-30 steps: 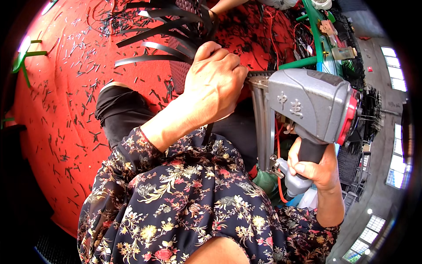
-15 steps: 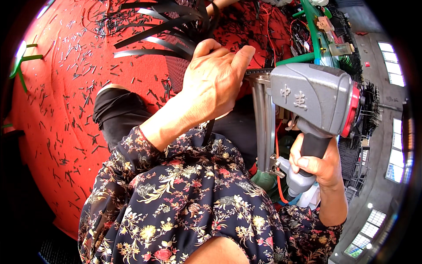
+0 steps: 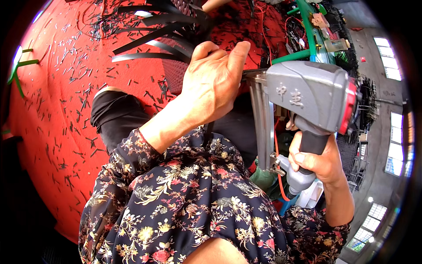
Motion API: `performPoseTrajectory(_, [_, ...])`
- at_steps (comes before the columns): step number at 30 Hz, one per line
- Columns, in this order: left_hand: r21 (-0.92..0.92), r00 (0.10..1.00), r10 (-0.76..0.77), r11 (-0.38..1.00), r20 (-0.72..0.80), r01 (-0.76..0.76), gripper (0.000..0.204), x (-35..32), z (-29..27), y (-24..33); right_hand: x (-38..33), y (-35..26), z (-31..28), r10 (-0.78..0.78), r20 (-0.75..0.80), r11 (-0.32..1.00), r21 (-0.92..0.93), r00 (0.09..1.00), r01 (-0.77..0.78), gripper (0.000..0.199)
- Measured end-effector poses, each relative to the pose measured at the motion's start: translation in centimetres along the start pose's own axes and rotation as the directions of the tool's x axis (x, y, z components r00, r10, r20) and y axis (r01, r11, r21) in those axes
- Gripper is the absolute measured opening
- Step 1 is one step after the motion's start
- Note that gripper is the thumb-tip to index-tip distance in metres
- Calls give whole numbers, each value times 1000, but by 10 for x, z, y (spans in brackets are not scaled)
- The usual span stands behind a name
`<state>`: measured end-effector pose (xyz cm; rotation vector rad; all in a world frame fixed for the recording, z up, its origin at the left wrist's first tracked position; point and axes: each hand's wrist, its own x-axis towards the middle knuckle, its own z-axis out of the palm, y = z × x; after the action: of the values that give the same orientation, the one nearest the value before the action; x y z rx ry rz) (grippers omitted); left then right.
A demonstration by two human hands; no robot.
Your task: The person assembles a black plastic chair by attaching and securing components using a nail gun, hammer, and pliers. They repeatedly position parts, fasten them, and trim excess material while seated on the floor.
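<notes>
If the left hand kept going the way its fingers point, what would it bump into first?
Probably the black strips fanned out just beyond the left hand, which points up and away over the red floor. Depth is hard to judge, so it might pass above them.

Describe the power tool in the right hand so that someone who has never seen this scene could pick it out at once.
Start from the red floor strewn with black strip offcuts, then look right, past the raised left hand. There the right hand grips the dark handle of a grey pneumatic nail gun. Its bulky grey body, red end cap and long metal magazine set it apart from the green frame behind.
</notes>
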<state>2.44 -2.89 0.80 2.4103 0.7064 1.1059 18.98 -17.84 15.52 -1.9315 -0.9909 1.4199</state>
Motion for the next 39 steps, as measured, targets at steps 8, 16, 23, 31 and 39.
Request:
performPoseTrajectory(8, [-18,999,-42,999,26,42,77,5,0,-8,5,3,-5,-152,8,981,125,988,150,16])
performPoseTrajectory(16, [75,999,-19,997,36,16,67,8,-11,-15,0,40,-59,-314,-321,916,144,894,374,30])
performPoseTrajectory(23, [98,989,-117,989,88,108,66,16,-34,-32,17,115,-119,-186,-662,909,166,726,383,48])
performPoseTrajectory(31, [73,968,-243,969,65,238,67,15,-58,-65,51,181,-219,155,-802,843,-197,577,-501,70])
performPoseTrajectory(39, [-91,940,-330,937,86,338,67,-2,-90,-85,93,212,-257,187,-895,699,-170,406,-695,59])
